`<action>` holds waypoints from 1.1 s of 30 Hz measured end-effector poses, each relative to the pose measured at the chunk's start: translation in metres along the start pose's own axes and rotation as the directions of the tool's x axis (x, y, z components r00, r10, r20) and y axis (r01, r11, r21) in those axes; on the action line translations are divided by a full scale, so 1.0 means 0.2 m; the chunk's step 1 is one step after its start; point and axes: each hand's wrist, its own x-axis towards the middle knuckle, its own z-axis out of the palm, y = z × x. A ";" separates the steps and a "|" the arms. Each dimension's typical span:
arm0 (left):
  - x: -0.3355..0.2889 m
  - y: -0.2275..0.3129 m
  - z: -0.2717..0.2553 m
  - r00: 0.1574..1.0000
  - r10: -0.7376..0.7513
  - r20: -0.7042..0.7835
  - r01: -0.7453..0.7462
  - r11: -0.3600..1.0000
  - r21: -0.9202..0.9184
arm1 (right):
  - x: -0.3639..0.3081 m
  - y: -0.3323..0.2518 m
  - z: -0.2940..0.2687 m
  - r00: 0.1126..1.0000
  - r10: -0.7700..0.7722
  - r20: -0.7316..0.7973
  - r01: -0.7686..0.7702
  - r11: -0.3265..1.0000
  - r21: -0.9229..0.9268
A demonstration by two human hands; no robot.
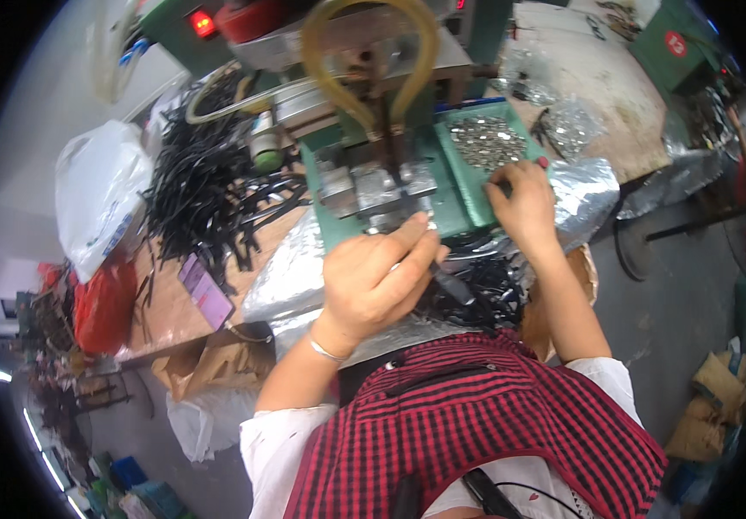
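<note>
My left hand (377,281) is at the front of a metal fixture (381,186) on a green machine base. Its thumb and fingers are pressed together at the fixture, and what they pinch is mostly hidden. A black strap (455,288) comes out from beneath this hand toward my lap; whether the fingers grip it is unclear. My right hand (524,206) rests over the near right edge of a green tray (468,186), its fingers curled together. Anything in those fingertips is too small to make out. Small shiny metal pieces (487,141) fill the tray's far part.
A yellowish hose (432,39) loops above the fixture. Black strips (195,173) are heaped at left, near a phone (206,291) and a white plastic bag (105,190). More black strips (498,290) lie before me. Silver sheeting (585,195) covers the bench's right edge.
</note>
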 end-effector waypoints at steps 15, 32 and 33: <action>-0.24 -0.48 -0.44 0.869 -0.489 0.073 0.346 0.707 0.616 | 0.08 -0.08 0.04 0.964 -0.078 -0.252 0.135 0.967 0.216; -0.51 -0.84 -0.23 0.327 -0.944 0.045 0.779 0.243 -0.578 | 0.13 -0.37 -0.11 0.965 -0.156 -0.209 0.250 0.781 0.573; -0.56 -0.85 -0.21 0.303 -0.948 0.098 0.765 0.180 -0.618 | 0.17 -0.43 -0.07 0.956 -0.175 -0.234 0.283 0.748 0.600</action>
